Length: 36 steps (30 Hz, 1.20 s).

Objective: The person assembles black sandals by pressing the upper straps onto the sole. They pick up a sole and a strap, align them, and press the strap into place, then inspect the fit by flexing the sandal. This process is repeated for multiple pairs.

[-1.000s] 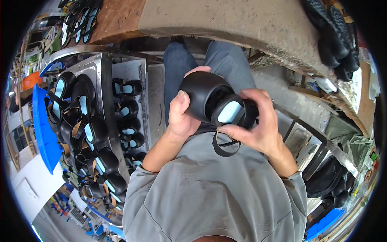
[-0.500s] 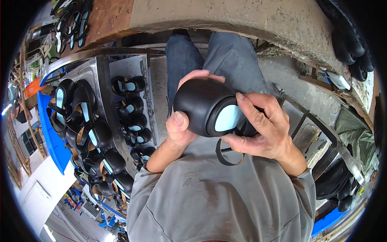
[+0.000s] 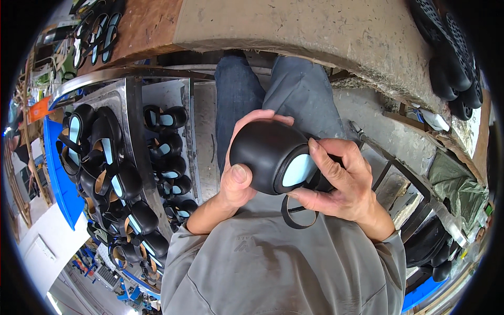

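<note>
In front of my body I hold a black shoe (image 3: 265, 149) with a rounded toe and a light blue insole showing in its opening. My left hand (image 3: 239, 176) is wrapped round the toe, its thumb on the near side and the fingertips over the far side. My right hand (image 3: 344, 178) pinches the rim of the opening between thumb and fingers. A thin black strap loop (image 3: 299, 224) hangs from the shoe below my right thumb. The heel end is mostly hidden behind my right hand.
On my left, a metal rack (image 3: 135, 115) holds several black strapped shoes (image 3: 126, 178) beside a blue bin (image 3: 60, 173). A worn worktable (image 3: 294, 26) stretches across the far side, with more black shoes (image 3: 451, 79) at its right end. Metal bars (image 3: 415, 184) stand at right.
The shoe and both hands sit slightly lower in the picture, and the view has shifted a little. My grip looks the same.
</note>
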Each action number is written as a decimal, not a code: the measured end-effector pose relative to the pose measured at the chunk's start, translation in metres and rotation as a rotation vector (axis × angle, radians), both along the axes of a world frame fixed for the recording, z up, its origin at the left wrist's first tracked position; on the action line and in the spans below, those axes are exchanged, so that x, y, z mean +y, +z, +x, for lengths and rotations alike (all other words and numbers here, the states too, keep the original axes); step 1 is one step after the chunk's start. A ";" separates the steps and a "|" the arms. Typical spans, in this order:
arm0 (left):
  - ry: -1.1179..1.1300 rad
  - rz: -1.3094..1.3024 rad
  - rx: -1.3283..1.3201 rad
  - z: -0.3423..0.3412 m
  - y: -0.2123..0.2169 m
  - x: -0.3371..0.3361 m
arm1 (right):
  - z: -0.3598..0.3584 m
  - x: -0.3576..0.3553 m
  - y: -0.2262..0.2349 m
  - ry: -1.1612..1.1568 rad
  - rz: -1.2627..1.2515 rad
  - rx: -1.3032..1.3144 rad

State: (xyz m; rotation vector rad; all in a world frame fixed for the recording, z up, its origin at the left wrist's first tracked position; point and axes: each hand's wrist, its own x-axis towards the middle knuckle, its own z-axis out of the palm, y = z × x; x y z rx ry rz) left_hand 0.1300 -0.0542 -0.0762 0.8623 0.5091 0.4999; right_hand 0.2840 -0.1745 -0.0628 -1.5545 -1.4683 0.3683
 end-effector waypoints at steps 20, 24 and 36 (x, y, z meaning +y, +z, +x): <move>-0.106 0.785 -0.075 0.004 0.044 0.042 | 0.043 0.013 0.076 0.034 -0.110 0.048; -0.202 0.784 -0.152 0.015 0.072 0.056 | 0.036 0.045 0.078 0.367 -0.001 0.457; -0.134 0.573 -0.011 -0.007 0.049 0.022 | 0.005 0.034 0.051 0.199 -0.093 0.681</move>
